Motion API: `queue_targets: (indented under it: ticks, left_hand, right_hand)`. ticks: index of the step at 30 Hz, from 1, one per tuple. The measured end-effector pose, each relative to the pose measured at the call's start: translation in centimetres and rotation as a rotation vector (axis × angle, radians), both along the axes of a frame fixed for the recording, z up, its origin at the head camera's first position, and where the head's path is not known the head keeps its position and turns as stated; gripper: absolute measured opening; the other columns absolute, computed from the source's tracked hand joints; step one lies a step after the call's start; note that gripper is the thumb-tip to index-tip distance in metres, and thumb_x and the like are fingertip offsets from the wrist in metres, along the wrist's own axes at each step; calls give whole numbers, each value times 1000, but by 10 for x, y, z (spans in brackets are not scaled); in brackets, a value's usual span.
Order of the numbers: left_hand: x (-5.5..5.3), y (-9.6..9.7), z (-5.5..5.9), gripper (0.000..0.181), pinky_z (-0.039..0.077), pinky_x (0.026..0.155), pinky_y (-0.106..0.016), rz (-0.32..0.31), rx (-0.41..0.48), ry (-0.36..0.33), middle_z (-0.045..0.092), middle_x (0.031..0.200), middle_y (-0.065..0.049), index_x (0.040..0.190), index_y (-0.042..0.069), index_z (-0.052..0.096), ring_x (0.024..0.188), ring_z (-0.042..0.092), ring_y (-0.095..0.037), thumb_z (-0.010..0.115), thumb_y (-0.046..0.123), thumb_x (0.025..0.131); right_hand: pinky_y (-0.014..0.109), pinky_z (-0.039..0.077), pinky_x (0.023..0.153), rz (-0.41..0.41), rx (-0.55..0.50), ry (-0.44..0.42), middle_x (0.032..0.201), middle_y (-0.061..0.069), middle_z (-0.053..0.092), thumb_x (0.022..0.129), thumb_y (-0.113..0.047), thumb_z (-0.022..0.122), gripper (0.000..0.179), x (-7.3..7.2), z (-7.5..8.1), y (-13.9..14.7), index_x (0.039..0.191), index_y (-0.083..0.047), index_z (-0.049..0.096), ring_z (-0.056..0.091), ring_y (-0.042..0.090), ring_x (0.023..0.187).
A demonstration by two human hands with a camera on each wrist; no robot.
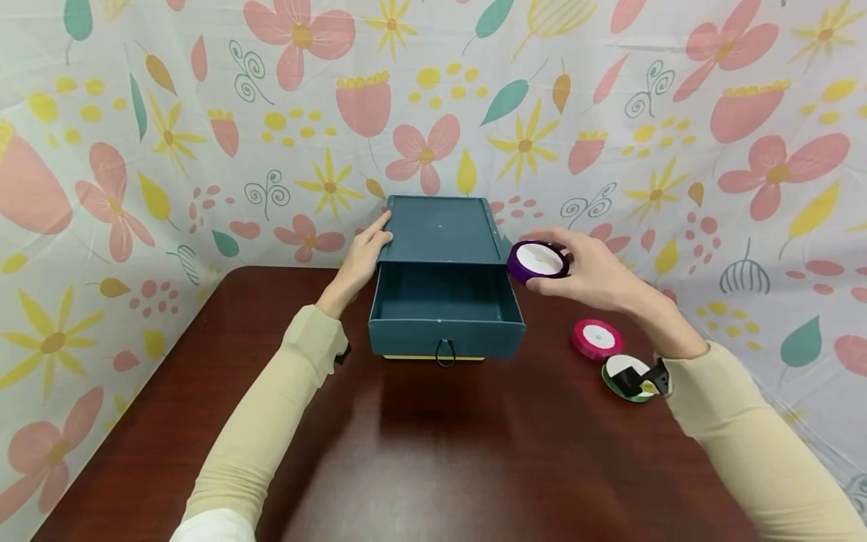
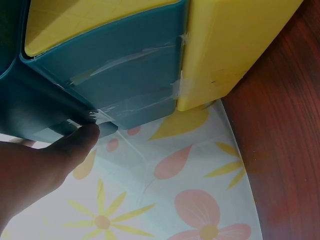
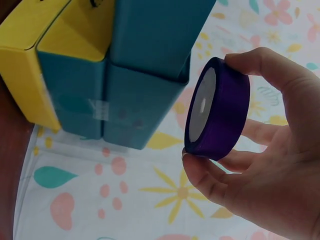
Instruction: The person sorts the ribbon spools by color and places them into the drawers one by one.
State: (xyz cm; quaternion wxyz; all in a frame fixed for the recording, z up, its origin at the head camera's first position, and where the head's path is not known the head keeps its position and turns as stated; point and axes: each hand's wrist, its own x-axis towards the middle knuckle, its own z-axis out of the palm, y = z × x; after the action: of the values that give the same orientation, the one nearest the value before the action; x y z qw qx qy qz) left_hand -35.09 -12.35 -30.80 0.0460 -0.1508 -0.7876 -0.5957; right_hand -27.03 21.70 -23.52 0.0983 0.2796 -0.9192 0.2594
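A teal drawer unit (image 1: 440, 226) stands on the table with its top drawer (image 1: 447, 342) pulled out; the part of the drawer's inside that shows holds nothing. Against the unit's upper left side rests my left hand (image 1: 364, 256), and its thumb (image 2: 80, 142) touches the casing in the left wrist view. My right hand (image 1: 596, 271) grips a roll of purple ribbon (image 3: 227, 112) by its rim between thumb and fingers. The roll is just right of the unit, tilted, its white label (image 1: 539, 259) showing.
On the table (image 1: 433, 482) to the right lie a roll of crimson ribbon (image 1: 597, 339) and a roll of green ribbon (image 1: 612, 366), partly behind the right wrist strap. Yellow lower drawers (image 3: 22, 65) show beneath the teal top one. A flower-patterned cloth (image 1: 433, 90) hangs behind.
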Motion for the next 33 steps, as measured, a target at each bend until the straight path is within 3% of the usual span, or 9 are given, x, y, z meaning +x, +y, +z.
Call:
queue_targets:
  ticks: [13,24,33]
  left_hand:
    - [0,0,1,55,21,121,-40,11,-13,3,19,162,0,155,24,23,150,19,-19,35,30,102]
    - [-1,0,0,54,22,121,-41,10,-5,-3,20,162,0,155,25,24,150,19,-18,35,30,102]
    - [0,1,0,55,21,121,-41,7,-10,3,20,162,0,155,24,23,150,19,-19,35,29,102]
  right_hand:
    - [46,48,90,88,-20,-8,125,6,60,79,-22,77,58,5,5,-25,133,-15,55,51,20,110]
    - [39,54,86,156,14,-40,127,4,59,77,-25,80,65,5,2,-51,135,-12,53,53,19,110]
    - [35,53,84,227,43,-10,127,5,61,74,-28,82,66,4,-1,-67,132,-8,55,55,20,109]
